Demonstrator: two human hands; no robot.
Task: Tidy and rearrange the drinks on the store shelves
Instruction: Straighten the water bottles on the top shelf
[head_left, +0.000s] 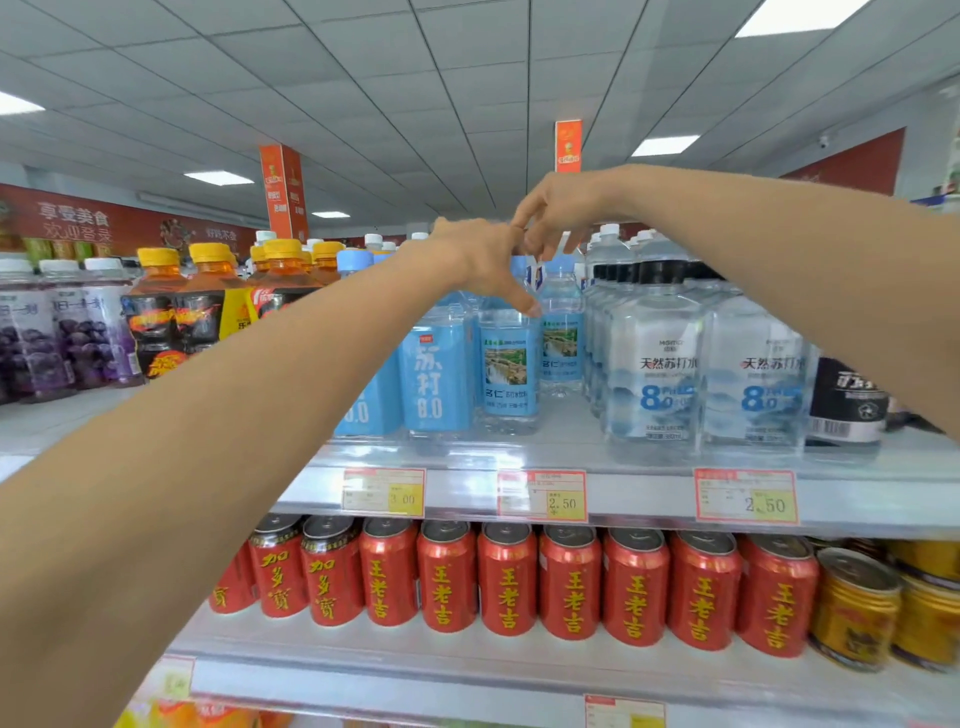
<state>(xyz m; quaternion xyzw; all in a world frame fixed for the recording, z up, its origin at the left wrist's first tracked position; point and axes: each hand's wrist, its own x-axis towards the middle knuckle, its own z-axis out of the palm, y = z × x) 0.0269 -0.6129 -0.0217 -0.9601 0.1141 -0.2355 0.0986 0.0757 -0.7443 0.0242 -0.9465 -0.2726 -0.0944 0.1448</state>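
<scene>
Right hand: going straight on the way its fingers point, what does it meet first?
Probably the pale blue cap of the rear scenic-label bottle, right below the right hand, whose fingers point down. Depth is unclear: the left hand beside it may come first.

Above the top shelf (623, 460) the space is open up to the ceiling (467, 78). The shelf floor is bare in front of the rear water bottle (561, 332), between the front water bottle (506, 374) and the square bottles (654, 374). Below, red cans (506, 582) stand side by side, close under the shelf edge.
</scene>
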